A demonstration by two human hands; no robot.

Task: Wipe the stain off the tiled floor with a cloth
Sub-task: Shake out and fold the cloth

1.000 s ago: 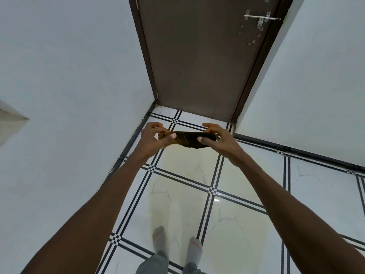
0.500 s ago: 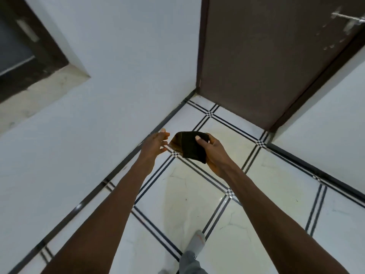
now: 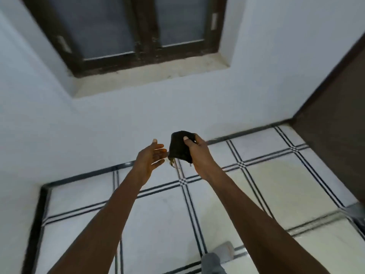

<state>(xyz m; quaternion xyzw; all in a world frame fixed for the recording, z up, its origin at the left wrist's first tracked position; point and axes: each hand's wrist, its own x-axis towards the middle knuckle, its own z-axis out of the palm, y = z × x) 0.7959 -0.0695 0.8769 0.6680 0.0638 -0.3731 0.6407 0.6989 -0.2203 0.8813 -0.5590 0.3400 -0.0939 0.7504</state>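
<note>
A dark folded cloth (image 3: 178, 148) with frayed yellowish threads at its lower edge is gripped in my right hand (image 3: 197, 153), held out at arm's length above the floor. My left hand (image 3: 151, 157) is just left of the cloth, palm turned up, fingers apart, holding nothing. Below lies the white tiled floor (image 3: 162, 218) with black double lines. A faint yellowish stain (image 3: 276, 186) tints the tiles to the right of my right arm. The frame is blurred by motion.
A white wall with a dark-framed window (image 3: 126, 32) and a stone sill (image 3: 150, 76) faces me. A brown door (image 3: 335, 125) stands at the right. A black skirting strip (image 3: 35, 224) borders the floor. My socked foot (image 3: 223, 252) shows at the bottom.
The view has swung left from the door to the window wall. My left hand let go of the cloth and opened; my right hand alone holds it now.
</note>
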